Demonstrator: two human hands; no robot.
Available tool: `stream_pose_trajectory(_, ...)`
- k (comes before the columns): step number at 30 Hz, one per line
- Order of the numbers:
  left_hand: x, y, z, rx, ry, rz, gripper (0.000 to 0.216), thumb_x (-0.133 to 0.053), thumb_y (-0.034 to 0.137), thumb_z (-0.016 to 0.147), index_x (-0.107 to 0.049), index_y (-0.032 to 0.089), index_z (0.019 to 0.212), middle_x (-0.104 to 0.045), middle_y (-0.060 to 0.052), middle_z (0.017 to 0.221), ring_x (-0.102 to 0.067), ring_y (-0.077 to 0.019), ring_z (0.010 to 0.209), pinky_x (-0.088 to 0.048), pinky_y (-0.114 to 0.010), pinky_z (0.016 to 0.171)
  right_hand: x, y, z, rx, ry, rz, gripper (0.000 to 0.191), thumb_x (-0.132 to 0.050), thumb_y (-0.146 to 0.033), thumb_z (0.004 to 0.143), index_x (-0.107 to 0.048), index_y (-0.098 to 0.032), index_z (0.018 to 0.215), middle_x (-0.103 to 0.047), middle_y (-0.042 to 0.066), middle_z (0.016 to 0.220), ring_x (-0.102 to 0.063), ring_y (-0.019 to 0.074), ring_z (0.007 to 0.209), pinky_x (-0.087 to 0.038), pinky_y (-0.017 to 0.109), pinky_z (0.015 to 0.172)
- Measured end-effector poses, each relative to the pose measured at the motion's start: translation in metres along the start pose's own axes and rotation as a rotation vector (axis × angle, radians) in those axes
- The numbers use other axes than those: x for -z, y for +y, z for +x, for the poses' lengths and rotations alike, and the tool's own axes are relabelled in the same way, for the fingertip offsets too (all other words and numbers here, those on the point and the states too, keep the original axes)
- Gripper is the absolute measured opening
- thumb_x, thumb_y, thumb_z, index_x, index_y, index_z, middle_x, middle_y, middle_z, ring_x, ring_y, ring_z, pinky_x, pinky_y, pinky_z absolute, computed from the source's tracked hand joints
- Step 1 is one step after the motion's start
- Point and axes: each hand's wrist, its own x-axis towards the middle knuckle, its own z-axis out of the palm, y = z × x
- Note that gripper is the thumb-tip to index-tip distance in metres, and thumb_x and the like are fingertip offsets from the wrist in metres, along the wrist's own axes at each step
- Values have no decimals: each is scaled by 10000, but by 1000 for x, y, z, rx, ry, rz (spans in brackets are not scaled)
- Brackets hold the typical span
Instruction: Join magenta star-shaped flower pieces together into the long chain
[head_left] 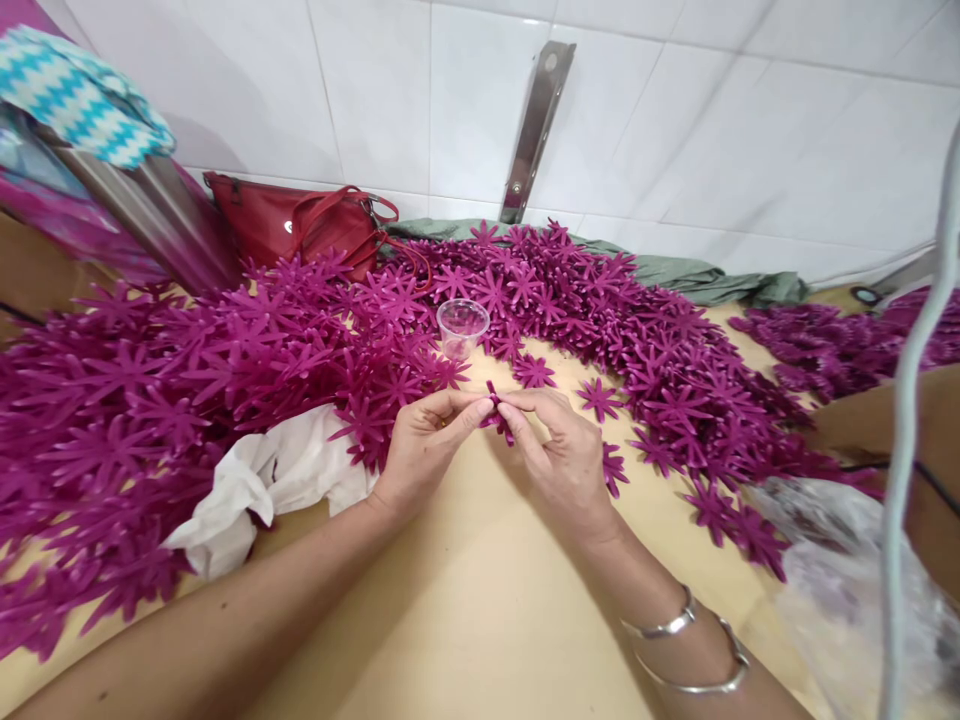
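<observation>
Thumb and forefinger of my left hand (431, 440) pinch one side of a small magenta flower-shaped piece (494, 410). On its other side, my right hand (559, 455) grips it in the same way, so the fingers cover most of it. Just beyond the hands stands a clear plastic cup (463, 325), whose contents I cannot make out. A few loose magenta flower pieces (598, 399) lie close to my right hand. Large heaps of the same pieces spread to the left (187, 370) and the right (690, 400).
A crumpled white cloth (300, 465) lies beside my left forearm. The red bag (262, 225) rests against the tiled wall, near a metal bracket (536, 130). Clear plastic bags (855, 590) sit at right, behind a pale hanging cable (904, 430). Green fabric (697, 277) runs along the back.
</observation>
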Motion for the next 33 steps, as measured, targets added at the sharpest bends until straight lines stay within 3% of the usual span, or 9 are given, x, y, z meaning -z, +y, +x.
stream_pose_trajectory(7,-3,3,-1,8,22,-5,177,-854,335,787,-802,169,817,-785,-29,822,-690,-139,771,-560,-249,778,0,0,1,79,-22,-20,133,-648,-143,993,-725,-234,1051,-809,45,1008,-751,201,946,-568,387,888)
stream_pose_trajectory(16,-3,4,-2,-26,27,58,156,-810,326,825,-796,170,822,-771,-32,808,-675,-148,761,-554,-256,748,0,-4,1,5,-14,-31,125,-621,-185,1002,-720,-260,1013,-806,41,987,-748,213,917,-573,411,887)
stream_pose_trajectory(25,-2,3,-6,-67,30,159,126,-772,293,855,-788,171,827,-768,-31,811,-671,-156,764,-529,-254,748,2,-3,3,153,-32,-179,134,-606,-145,995,-691,-249,992,-815,29,915,-761,192,847,-543,452,1006)
stream_pose_trajectory(33,0,-1,-5,-97,36,185,124,-742,295,883,-741,183,829,-722,-4,784,-630,-126,719,-497,-224,692,-1,-1,0,142,-37,-138,148,-616,-142,985,-691,-247,1058,-823,36,975,-774,198,897,-544,464,1038)
